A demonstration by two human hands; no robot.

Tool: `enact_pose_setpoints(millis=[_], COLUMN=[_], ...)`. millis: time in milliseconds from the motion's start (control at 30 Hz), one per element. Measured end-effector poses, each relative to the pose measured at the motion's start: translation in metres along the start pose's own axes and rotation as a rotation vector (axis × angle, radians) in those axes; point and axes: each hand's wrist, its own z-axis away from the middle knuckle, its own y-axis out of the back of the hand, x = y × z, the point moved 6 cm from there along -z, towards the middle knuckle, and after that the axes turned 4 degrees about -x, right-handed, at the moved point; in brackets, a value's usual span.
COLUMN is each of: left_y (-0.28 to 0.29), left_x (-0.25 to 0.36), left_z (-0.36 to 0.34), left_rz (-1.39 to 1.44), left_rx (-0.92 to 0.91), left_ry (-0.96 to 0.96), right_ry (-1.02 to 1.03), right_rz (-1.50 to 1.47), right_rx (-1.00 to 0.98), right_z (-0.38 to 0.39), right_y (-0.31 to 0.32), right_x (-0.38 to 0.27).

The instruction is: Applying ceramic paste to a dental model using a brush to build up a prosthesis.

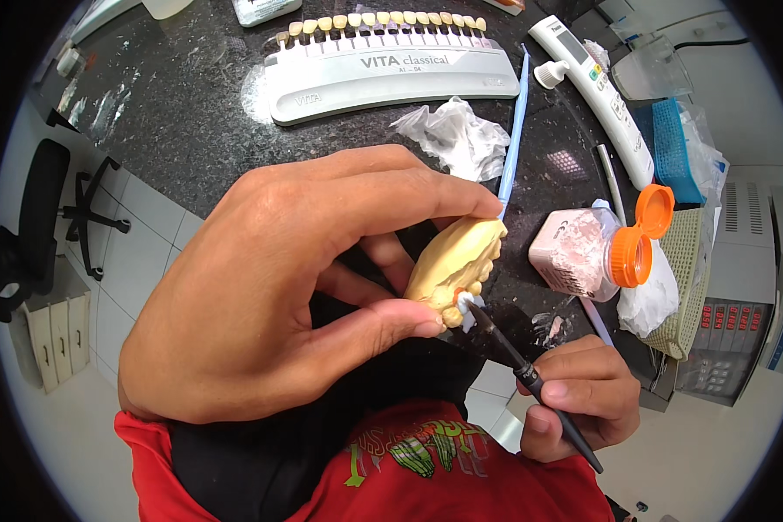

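My left hand [261, 278] is closed around a yellow dental cast [451, 261], thumb at its near end and a fingertip at its far end. Teeth show along the right side of the cast. A small patch of white-blue material [468, 308] sits among them, with a bit of orange beside it. Between the thumb and fingers of my right hand [587, 396] is a slim black brush [531, 376], slanting up to the left. Its tip touches the white-blue material.
A tooth shade guide [391, 83] stands at the back, with crumpled tissue [461, 139] before it. To the right are an open powder bottle [574, 248] with an orange cap, a white handheld device [596, 100], a blue basket [672, 152] and a blue stick [515, 130].
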Motion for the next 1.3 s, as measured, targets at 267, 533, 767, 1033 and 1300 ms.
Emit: enact_pose_setpoints(millis=[267,533,767,1033,1300], left_y=[-0.001,0.000,0.001,-0.002,-0.008], left_x=[0.001,0.002,0.002,-0.002,0.008], left_z=[0.000,-0.001,0.001,-0.003,0.001], left_rz=[0.000,0.004,0.010,-0.043,0.092], left_rx=[0.000,-0.009,-0.001,-0.041,0.078], left_ry=[0.005,0.013,0.020,0.034,0.242], right_ry=[-0.007,-0.006,0.017,0.288,-0.206], right_rz=[-0.003,-0.001,-0.010,0.020,0.812], right_rx=[0.018,-0.027,-0.040,0.434,0.329], right_z=[0.002,0.000,-0.001,0.033,0.011], right_y=[0.001,0.002,-0.001,0.017,0.106], right_x=[0.001,0.000,0.000,-0.013,-0.012])
